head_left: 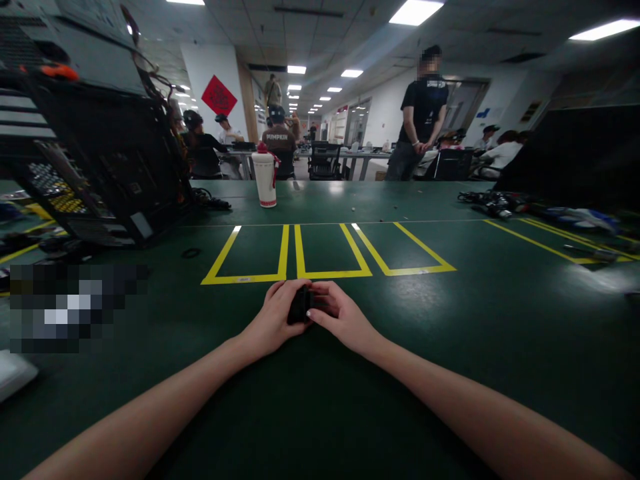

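Note:
A small black object (pixel 299 308) is gripped between my two hands just above or on the green table; its kind is hard to make out. My left hand (pixel 278 308) wraps round its left side, thumb below and fingers over the top. From the right, my right hand (pixel 340 315) closes on it with thumb and fingertips, which hide part of it. Just beyond my fingers lie yellow tape outlines (pixel 333 274) stuck on the table (pixel 320 400).
An opened black computer case (pixel 115 153) stands at left. A white tumbler (pixel 265 177) with a red lid is at the far edge. A black ring (pixel 191 253) lies left; cables (pixel 493 202) lie right. A person (pixel 423 113) stands beyond the table.

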{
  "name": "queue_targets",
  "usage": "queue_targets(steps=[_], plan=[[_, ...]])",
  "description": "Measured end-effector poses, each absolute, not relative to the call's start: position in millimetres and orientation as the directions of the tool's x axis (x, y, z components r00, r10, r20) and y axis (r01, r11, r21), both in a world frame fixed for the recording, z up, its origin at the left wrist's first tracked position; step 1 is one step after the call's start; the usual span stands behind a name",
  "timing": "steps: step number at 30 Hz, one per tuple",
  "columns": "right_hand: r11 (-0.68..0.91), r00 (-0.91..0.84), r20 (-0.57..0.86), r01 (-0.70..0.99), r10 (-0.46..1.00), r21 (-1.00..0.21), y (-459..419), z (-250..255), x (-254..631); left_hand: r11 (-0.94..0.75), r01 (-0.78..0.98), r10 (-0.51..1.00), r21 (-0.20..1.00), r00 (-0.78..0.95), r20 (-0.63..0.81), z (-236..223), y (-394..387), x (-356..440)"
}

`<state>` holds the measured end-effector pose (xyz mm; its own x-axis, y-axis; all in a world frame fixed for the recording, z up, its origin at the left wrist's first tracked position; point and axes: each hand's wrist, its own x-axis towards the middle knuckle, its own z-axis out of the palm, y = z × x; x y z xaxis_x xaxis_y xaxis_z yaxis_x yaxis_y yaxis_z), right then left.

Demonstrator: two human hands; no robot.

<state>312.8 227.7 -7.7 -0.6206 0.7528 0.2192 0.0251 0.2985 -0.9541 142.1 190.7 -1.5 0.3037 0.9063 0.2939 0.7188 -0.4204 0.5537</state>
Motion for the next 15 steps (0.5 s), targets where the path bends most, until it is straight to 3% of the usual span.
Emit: queue_targets(steps=[15], plan=[[0.269,-0.642,0.206,0.0,0.739,-0.963,225.8,-4.4,313.8,-0.393,0.728,0.919,0.561,0.297,0.258,1.7,189.3,142.6]])
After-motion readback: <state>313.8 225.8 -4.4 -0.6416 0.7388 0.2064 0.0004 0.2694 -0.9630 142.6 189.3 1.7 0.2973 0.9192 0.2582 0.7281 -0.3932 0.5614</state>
